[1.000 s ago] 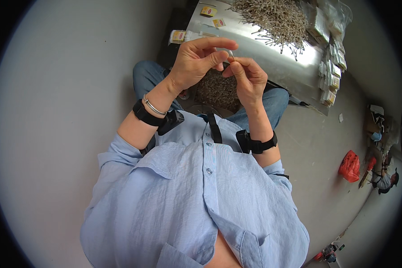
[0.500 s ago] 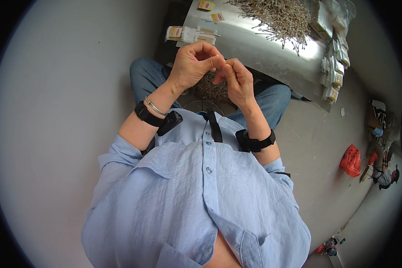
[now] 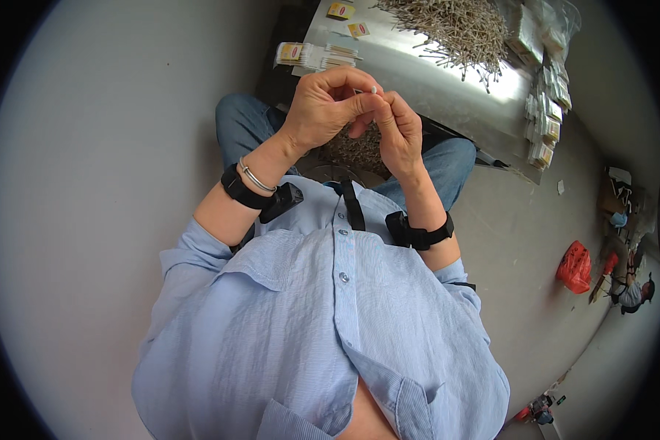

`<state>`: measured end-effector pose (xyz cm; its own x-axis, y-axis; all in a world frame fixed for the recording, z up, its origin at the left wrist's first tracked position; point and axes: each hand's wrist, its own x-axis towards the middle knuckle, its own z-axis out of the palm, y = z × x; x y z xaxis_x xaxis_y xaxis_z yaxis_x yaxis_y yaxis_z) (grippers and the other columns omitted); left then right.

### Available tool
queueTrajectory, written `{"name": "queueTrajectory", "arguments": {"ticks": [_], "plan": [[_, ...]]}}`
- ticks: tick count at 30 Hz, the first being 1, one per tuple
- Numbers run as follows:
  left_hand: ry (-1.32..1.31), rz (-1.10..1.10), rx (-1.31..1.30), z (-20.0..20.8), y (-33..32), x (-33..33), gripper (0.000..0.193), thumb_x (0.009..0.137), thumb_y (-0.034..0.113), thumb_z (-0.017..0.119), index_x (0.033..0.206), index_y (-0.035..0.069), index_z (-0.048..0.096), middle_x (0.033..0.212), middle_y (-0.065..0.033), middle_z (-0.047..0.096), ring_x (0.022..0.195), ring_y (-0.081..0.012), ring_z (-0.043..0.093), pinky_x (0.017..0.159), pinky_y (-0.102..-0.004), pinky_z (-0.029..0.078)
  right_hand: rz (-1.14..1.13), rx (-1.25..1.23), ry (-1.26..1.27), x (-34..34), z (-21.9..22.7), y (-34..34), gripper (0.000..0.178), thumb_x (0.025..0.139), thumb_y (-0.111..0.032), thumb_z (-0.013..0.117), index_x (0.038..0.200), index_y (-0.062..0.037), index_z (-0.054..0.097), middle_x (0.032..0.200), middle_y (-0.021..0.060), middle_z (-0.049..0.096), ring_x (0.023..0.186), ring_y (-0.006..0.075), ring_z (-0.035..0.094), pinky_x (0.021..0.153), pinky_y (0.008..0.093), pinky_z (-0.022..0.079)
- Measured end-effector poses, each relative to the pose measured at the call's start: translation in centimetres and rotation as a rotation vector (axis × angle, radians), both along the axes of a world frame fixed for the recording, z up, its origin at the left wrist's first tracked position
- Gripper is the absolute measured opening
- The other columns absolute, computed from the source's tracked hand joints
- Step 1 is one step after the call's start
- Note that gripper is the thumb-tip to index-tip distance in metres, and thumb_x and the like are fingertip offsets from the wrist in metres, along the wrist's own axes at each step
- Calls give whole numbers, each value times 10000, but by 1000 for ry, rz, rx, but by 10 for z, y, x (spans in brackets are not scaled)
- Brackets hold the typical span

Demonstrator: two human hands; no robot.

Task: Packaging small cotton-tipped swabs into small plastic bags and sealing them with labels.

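Note:
My left hand (image 3: 337, 103) is raised over my lap with its thumb and forefinger pinched together. A small white cotton swab (image 3: 374, 90) shows its tip between those fingertips; its stick is hidden. Touching them from the other side is my right hand (image 3: 400, 132), also closed in a pinch, and whatever its fingers hold cannot be seen. Beyond the hands, a large heap of cotton swabs (image 3: 455, 33) lies on the shiny metal table (image 3: 425, 92). Flat packs of swabs (image 3: 308, 56) with a yellow label sit at the table's near left edge.
Yellow cards (image 3: 340, 11) lie at the far left of the table. Stacked packs (image 3: 546, 125) and clear plastic bags (image 3: 557, 26) line its right side. More swabs (image 3: 356, 150) show between my knees. A red bag (image 3: 576, 268) rests on the floor at right, near another person (image 3: 631, 293).
Both hands have shifted slightly to the right, still fingertip to fingertip. The swab's white tip now shows more plainly above the left thumb.

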<state>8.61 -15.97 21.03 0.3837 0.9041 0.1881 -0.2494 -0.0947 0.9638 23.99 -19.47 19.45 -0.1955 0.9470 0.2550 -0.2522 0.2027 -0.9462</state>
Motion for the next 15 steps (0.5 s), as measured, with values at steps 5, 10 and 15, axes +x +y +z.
{"name": "queueTrajectory", "arguments": {"ticks": [5, 10, 15], "plan": [[68, -32, -98, -5, 3, 1, 119, 830, 91, 722, 904, 33, 650, 907, -45, 664, 766, -79, 613, 698, -214, 519, 8, -89, -54, 8, -11, -5, 270, 1012, -227, 460, 924, -2, 580, 734, 45, 623, 675, 107, 618, 644, 225, 493], [721, 43, -104, -51, 15, -12, 271, 743, 181, 789, 928, 40, 650, 805, -27, 671, 677, -88, 599, 649, -254, 502, -41, -312, -472, 30, -72, 1, 201, 955, -200, 536, 904, -23, 619, 726, 81, 652, 623, 155, 629, 610, 278, 499], [882, 81, -98, -102, 24, -21, 291, 758, 147, 750, 1000, 45, 625, 868, -58, 662, 717, -170, 616, 705, -299, 511, -174, -250, -1158, 44, -103, 10, 196, 866, -262, 626, 962, -97, 668, 905, 105, 683, 880, 300, 628, 781, 399, 497]]}}
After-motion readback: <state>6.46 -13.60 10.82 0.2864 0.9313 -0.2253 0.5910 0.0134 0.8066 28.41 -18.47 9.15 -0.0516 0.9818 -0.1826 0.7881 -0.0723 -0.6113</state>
